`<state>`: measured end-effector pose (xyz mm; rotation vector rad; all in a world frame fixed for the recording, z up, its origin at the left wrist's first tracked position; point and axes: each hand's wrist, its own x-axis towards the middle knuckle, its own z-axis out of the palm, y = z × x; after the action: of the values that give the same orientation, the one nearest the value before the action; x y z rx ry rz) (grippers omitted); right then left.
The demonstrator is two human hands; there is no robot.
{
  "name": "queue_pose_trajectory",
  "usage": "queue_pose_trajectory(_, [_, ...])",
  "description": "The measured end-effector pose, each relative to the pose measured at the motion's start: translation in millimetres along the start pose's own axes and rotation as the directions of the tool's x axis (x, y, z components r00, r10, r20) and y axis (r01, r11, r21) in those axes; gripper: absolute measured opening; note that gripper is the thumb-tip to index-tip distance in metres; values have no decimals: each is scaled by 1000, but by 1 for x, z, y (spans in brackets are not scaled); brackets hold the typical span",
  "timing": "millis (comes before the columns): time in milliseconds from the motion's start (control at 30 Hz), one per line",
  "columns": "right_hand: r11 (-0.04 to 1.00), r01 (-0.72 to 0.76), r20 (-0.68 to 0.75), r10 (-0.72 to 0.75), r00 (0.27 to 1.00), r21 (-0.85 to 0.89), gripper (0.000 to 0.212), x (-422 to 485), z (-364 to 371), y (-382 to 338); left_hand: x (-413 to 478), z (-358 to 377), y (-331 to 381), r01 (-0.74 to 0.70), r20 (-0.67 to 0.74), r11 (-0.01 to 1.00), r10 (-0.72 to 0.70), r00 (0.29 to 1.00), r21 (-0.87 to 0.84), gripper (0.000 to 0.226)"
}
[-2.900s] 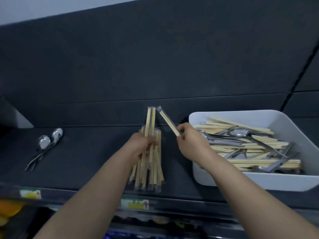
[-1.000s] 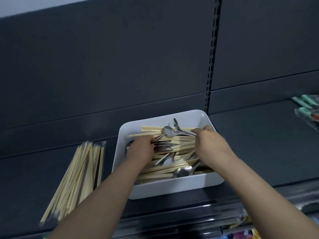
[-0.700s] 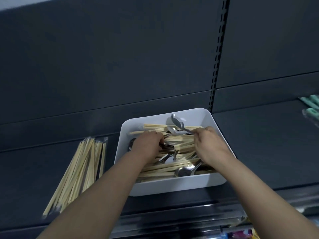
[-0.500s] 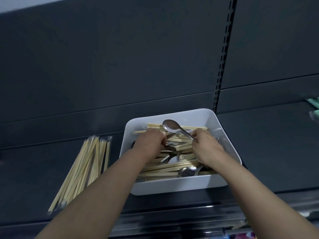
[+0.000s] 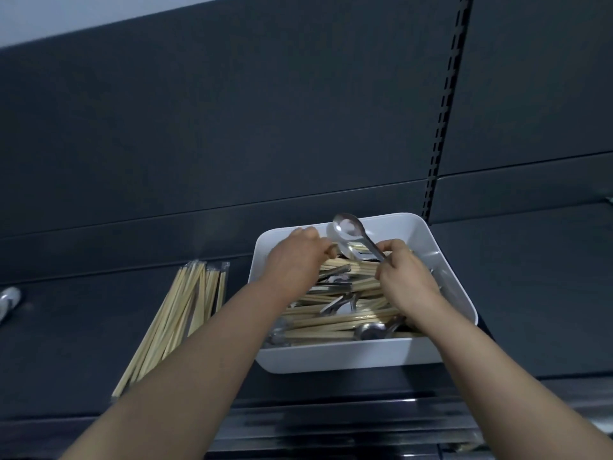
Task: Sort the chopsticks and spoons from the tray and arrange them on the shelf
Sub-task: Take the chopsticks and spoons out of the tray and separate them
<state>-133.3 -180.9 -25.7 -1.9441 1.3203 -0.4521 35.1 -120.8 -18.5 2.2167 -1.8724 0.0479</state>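
A white tray [image 5: 348, 358] stands on the dark shelf [image 5: 66, 353], holding several wooden chopsticks [image 5: 335, 323] mixed with metal spoons [image 5: 373, 330]. My right hand [image 5: 406, 280] pinches the handle of one spoon [image 5: 347, 227], whose bowl is raised above the tray's back rim. My left hand [image 5: 295, 258] is down among the tray's contents with fingers curled near the chopstick ends; what it grips is hidden. A pile of sorted chopsticks [image 5: 179, 320] lies on the shelf left of the tray.
At the far left edge another spoon [image 5: 8, 298] lies on the shelf. A slotted upright post [image 5: 442, 127] runs up the dark back panel behind the tray's right corner. The shelf's front rail [image 5: 331, 416] crosses below my forearms.
Earlier I was laying chopsticks on the pile; both hands then moved into the tray. Over the last second my right hand has lifted one spoon up and back out of the heap.
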Motion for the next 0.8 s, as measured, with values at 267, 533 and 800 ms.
queue_pose_trajectory(267, [1000,-2,-36,3,999,30,42,-4,-10,11,-3,11,25,-128,327,923,2,945,363,33])
queue_pose_trajectory(533, [1000,1,-14,-1,1000,1,45,-2,-10,21,-7,20,14,-24,129,989,5,992,146,14])
queue_pose_trajectory(800, [986,102,63,-94,994,-135,29,28,12,-1,-17,-1,-6,212,-234,871,-341,911,-444,8])
